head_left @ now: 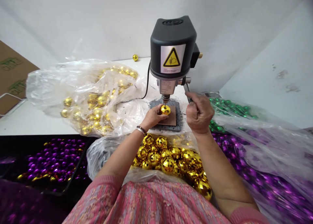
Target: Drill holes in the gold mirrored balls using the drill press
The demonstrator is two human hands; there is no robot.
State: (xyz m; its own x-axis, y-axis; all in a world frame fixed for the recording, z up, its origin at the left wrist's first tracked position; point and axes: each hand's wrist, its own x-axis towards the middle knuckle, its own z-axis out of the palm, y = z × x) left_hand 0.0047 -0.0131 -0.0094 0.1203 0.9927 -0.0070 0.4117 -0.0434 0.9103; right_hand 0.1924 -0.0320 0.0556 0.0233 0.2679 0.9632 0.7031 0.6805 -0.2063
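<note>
Under the chuck of a small black drill press [173, 32], my left hand [152, 116] grips a shiny gold faceted ball [165, 110]. The ball rests on a brown board [171, 118] laid on the grey base plate [178, 128]. The drill bit [165, 104] meets the top of the ball; how deep it sits I cannot tell. On the right, my right hand [200, 112] is closed around the press's feed lever [187, 87], most of which the fingers hide. In front of me, a clear plastic bag [102, 149] holds many gold faceted balls [168, 159].
A plastic bag [49, 80] of gold balls lies to the left, and one gold ball [135, 57] sits by the wall. Green balls [230, 106] and bagged purple balls [259, 181] are at right. A black tray [80, 159] holds purple balls. A black cable [148, 80] hangs beside the press.
</note>
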